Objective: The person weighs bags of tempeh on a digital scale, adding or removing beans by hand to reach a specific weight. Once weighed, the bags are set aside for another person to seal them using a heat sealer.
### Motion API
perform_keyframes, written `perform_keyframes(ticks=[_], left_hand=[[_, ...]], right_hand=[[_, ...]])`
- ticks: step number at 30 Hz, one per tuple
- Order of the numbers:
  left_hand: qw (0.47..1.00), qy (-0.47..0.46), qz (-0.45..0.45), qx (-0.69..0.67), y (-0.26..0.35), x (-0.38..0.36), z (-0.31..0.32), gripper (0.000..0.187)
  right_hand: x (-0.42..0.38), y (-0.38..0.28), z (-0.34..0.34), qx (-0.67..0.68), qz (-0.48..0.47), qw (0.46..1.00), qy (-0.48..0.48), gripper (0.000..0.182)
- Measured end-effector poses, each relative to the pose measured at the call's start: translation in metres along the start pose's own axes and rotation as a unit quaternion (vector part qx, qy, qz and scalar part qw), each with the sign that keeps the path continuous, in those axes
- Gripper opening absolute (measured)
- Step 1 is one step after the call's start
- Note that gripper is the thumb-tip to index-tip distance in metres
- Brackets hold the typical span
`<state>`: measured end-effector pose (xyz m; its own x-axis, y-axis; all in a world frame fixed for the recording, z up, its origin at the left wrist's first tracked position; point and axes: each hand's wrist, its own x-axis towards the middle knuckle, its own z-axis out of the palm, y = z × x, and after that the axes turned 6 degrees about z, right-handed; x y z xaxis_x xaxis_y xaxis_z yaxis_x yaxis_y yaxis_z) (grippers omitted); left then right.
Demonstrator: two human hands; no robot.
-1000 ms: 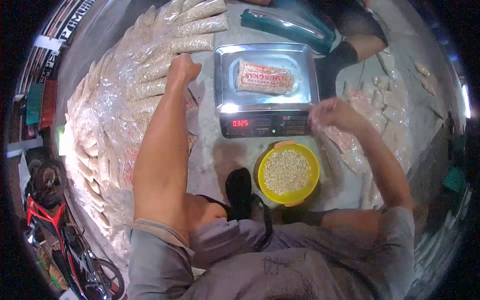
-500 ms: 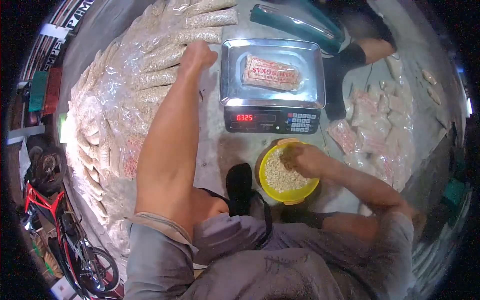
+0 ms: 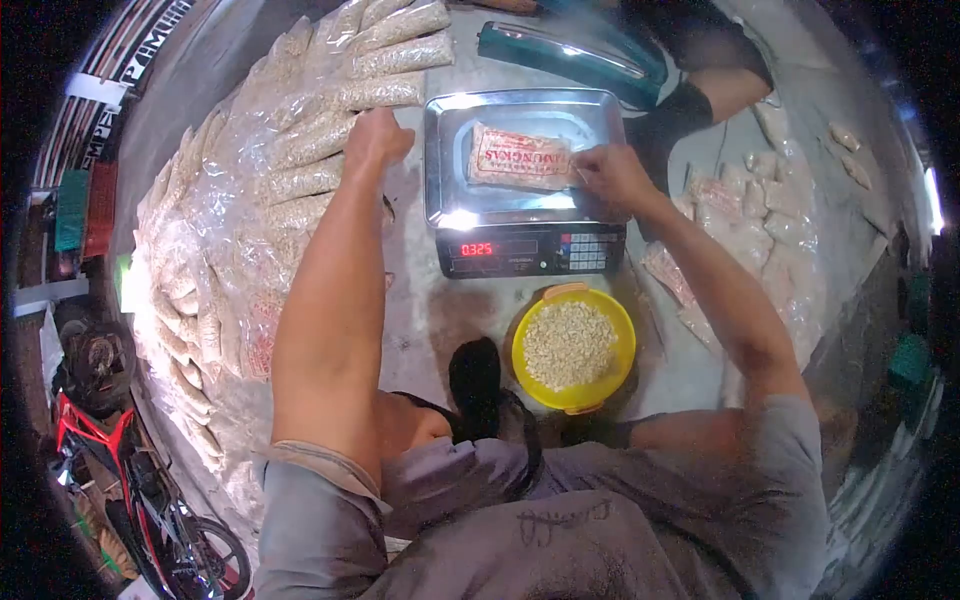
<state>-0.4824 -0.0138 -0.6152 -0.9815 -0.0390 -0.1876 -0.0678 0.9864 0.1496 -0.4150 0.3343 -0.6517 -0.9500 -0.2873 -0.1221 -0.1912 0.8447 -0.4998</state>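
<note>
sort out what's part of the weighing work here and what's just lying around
In use:
right hand at the open end of the printed packet
steel scale pan
red display reading 0325
yellow bowl of grains
left hand at the heap of filled packets

Lying about:
teal sealer
packets on the right
motorbike

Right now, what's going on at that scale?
A person sits on the floor weighing packets. A printed packet lies on the steel pan of a digital scale reading 0325. The right hand is at the packet's open end, fingers pinched; what they hold is too small to tell. The left hand rests closed on a big heap of filled clear packets. A yellow bowl of pale grains sits in front of the scale, and more packets lie to the right.
</note>
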Motion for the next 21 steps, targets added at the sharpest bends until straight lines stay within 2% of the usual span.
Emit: perform_keyframes(ticks=[1,3,5,9,12,13,15,16,17,19,21], left_hand=[[1.000,-0.003,-0.001,-0.006,0.000,-0.002,-0.002,0.039],[1.000,-0.005,0.001,-0.004,-0.010,0.002,0.004,0.037],[1.000,-0.007,0.005,-0.002,-0.016,0.001,0.009,0.037],[1.000,0.015,-0.008,-0.009,-0.014,-0.001,0.006,0.034],[1.000,0.013,-0.015,-0.009,-0.013,-0.004,0.003,0.035],[1.000,0.010,-0.019,-0.009,-0.012,-0.005,0.002,0.036],[1.000,0.011,-0.012,-0.007,-0.017,-0.003,0.005,0.036],[1.000,0.012,-0.004,-0.003,-0.018,-0.001,0.007,0.037],[1.000,0.012,-0.004,-0.004,-0.019,0.001,0.008,0.037],[1.000,0.000,-0.016,-0.007,-0.021,0.005,0.009,0.038],[1.000,0.009,-0.008,-0.005,-0.023,0.007,0.010,0.038]], right_hand=[[0.004,-0.002,0.005,-0.019,-0.021,0.999,-0.033,0.020],[0.007,-0.003,0.018,-0.020,-0.048,0.998,-0.018,0.019],[0.007,-0.003,0.024,-0.069,-0.076,0.994,0.043,0.019],[0.008,-0.007,0.015,-0.062,-0.054,0.995,0.050,0.020],[0.002,-0.003,0.002,0.126,0.100,0.987,0.022,0.025],[0.002,0.006,0.001,0.125,0.100,0.987,0.022,0.025],[0.000,0.015,-0.003,0.311,0.120,0.942,-0.038,0.021],[-0.004,0.020,-0.006,0.371,0.128,0.918,-0.057,0.020],[-0.007,0.023,-0.007,0.370,0.128,0.918,-0.057,0.020],[-0.012,0.033,-0.007,0.542,0.187,0.814,-0.093,0.019],[-0.022,0.035,-0.016,0.567,0.194,0.794,-0.099,0.019]])
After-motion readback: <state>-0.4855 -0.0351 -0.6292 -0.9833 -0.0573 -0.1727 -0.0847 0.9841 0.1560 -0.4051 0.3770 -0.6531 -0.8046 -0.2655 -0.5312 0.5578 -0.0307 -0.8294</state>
